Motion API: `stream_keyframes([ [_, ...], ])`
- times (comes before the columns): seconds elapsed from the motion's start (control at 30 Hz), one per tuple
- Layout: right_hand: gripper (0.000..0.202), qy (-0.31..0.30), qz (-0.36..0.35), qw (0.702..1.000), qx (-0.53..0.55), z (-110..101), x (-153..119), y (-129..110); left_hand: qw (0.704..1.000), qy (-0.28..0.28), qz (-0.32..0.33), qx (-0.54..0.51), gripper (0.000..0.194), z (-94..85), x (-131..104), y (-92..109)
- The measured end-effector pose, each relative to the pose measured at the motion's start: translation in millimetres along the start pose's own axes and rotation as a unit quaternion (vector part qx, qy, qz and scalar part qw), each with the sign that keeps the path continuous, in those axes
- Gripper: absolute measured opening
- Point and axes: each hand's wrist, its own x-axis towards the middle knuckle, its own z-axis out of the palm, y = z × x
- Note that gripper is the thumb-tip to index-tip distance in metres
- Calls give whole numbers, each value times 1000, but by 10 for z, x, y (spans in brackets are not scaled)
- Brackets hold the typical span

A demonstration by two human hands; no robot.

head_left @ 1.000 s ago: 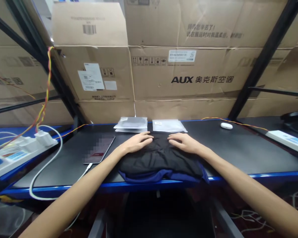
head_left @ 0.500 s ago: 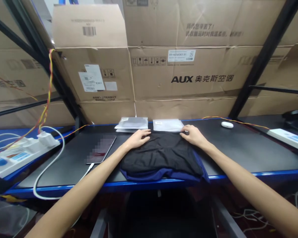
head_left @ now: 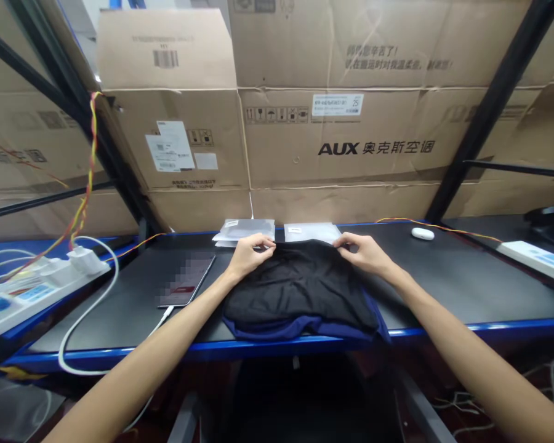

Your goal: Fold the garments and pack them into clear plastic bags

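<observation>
A folded black garment [head_left: 300, 289] with dark blue fabric [head_left: 300, 327] showing under its near edge lies at the table's front. My left hand [head_left: 253, 253] pinches its far left corner between thumb and fingers. At the far right corner, my right hand [head_left: 357, 249] grips the cloth in the same way. The far edge is slightly raised between the two hands. Just behind it lie two stacks of translucent plastic bags, a left stack [head_left: 244, 230] and a right stack [head_left: 310, 232]. What kind of garment it is cannot be made out.
A phone [head_left: 187, 282] on a white charging cable [head_left: 90, 315] lies left of my left forearm. Power strips stand at the left [head_left: 41, 286] and right [head_left: 538, 255]. A white earbud case [head_left: 422, 234] sits at the back right. Cardboard [head_left: 351, 135] walls the back.
My left hand has gone from resting on the cloth to pinching its corner. The right hand holds its corner, and the garment's far edge has lifted a little.
</observation>
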Motion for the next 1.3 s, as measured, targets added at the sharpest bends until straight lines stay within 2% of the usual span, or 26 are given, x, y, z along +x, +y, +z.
stream_keyframes([
  [0.1, 16, -13, -12, 1000, 14, -57, -62, -41, 1000, -6, -5, -1, 13, -17, -2, 14],
  [0.17, 18, -36, -10, 999, 18, -81, -118, -63, 999, -31, 5, 13, 23, -42, -5, 33],
  [0.27, 21, -86, 4, 996, 19, -99, -195, -103, 992, -96, 44, 63, 23, -105, -17, 84],
  [0.43, 22, -146, 15, 989, 5, -110, -254, -187, 963, -209, 108, 130, 16, -199, -49, 159],
  [0.53, 22, -152, 8, 988, -11, -103, -279, -207, 955, -248, 81, 144, 18, -221, -63, 186],
  [0.67, 20, -147, -2, 989, -19, -84, -328, -203, 946, -274, 59, 161, 17, -267, -71, 224],
  [0.77, 19, -110, -39, 993, -7, -99, -385, -257, 952, -261, 58, 148, 20, -350, -72, 282],
  [0.87, 16, -70, -57, 996, 23, -158, -486, -395, 960, -264, 32, 89, 18, -478, -107, 402],
  [0.9, 15, -72, -51, 996, 34, -184, -533, -450, 957, -280, 10, 68, 18, -528, -135, 453],
  [1.0, 15, -135, -28, 989, 51, -250, -705, -594, 933, -355, -60, 25, 23, -679, -281, 607],
  [1.1, 22, -195, -9, 980, 39, -282, -877, -668, 912, -406, -67, 6, 30, -792, -465, 701],
  [1.2, 25, -212, 14, 977, 11, -293, -988, -698, 912, -404, -65, 10, 25, -836, -593, 721],
  [1.3, 22, -194, 32, 980, 9, -302, -1007, -724, 924, -374, -80, 15, 21, -818, -620, 716],
])
